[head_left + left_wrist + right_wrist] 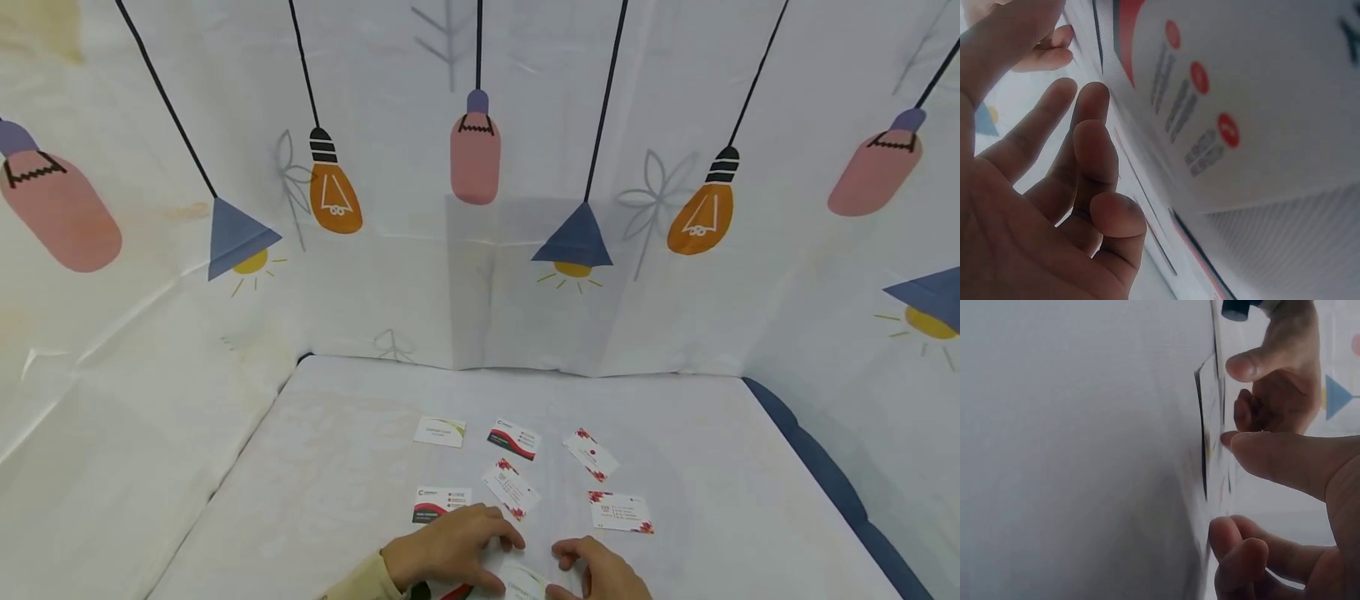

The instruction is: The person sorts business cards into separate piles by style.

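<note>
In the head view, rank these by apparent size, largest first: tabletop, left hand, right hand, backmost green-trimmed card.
1. Tabletop
2. Left hand
3. Right hand, cut off by the bottom edge
4. Backmost green-trimmed card

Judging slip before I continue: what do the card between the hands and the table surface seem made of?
Card: likely printed paper stock, apparently matte; thin, straight-edged, without glare. Table surface: white, matte, possibly fabric or textured sheet; fine ribbing shows in the left wrist view.
</note>
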Tool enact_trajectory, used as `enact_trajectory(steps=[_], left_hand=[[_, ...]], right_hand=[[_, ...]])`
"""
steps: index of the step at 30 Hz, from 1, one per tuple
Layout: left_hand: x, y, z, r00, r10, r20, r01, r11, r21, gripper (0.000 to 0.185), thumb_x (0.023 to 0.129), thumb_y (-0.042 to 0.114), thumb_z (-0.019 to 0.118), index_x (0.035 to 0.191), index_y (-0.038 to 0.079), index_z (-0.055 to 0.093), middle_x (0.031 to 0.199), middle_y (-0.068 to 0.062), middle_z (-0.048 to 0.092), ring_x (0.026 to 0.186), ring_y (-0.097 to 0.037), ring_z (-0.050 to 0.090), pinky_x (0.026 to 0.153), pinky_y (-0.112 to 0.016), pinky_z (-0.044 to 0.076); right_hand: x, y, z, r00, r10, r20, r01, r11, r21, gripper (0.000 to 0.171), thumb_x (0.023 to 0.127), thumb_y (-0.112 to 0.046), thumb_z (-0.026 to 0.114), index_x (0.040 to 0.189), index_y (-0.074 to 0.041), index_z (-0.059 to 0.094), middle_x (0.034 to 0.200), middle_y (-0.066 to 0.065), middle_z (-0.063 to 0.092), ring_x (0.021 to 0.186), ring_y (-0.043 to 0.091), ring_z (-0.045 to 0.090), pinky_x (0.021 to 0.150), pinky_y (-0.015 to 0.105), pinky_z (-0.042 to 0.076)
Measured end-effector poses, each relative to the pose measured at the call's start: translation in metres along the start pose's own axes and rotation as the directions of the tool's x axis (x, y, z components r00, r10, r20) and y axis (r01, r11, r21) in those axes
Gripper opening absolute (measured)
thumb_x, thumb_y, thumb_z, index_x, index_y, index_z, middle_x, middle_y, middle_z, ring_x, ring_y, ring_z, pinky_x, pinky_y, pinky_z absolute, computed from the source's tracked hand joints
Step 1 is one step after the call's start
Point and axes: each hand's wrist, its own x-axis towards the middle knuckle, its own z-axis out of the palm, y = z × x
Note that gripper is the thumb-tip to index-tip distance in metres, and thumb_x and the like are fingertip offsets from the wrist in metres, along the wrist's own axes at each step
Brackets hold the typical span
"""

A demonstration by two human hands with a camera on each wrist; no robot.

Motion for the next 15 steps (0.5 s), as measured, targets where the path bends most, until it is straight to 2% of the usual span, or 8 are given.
enact_trajectory(steps=[4,10,15], left_hand=[[0.0005,0.0006,0.0012,0.999,-0.032,0.026,0.032,0.999,-0.004,0.043,0.082,0.037,0.086,0.121,0.027,0.069,0.106,0.021,0.060,0.089,0.005,0.049,0.081,-0.014,0.042],[0.0019,0.0016,0.0017,0.999,-0.037,0.021,0.037,0.999,0.032,0.044,0.082,0.037,0.086,0.121,0.026,0.070,0.107,0.019,0.059,0.092,0.003,0.051,0.084,-0.016,0.043],[0.0040,0.0028,0.0013,0.996,-0.066,0.057,0.064,0.997,0.041,0.044,0.083,0.039,0.085,0.123,0.027,0.072,0.103,0.019,0.058,0.088,0.005,0.049,0.082,-0.016,0.044]], right_hand=[[-0.0027,-0.0001,0.0020,1.000,-0.009,0.026,0.009,1.000,0.025,0.056,0.079,-0.050,0.083,0.119,-0.015,0.066,0.090,-0.010,0.053,0.062,0.010,0.047,0.056,0.025,0.039],[-0.0047,0.0019,0.0025,0.996,-0.083,0.034,0.083,0.996,0.027,0.055,0.083,-0.051,0.080,0.121,-0.013,0.066,0.092,-0.013,0.051,0.062,0.007,0.045,0.057,0.024,0.037],[-0.0046,0.0016,0.0024,0.996,-0.087,0.028,0.087,0.996,0.028,0.053,0.084,-0.050,0.079,0.120,-0.014,0.066,0.091,-0.014,0.051,0.062,0.007,0.045,0.057,0.023,0.038]])
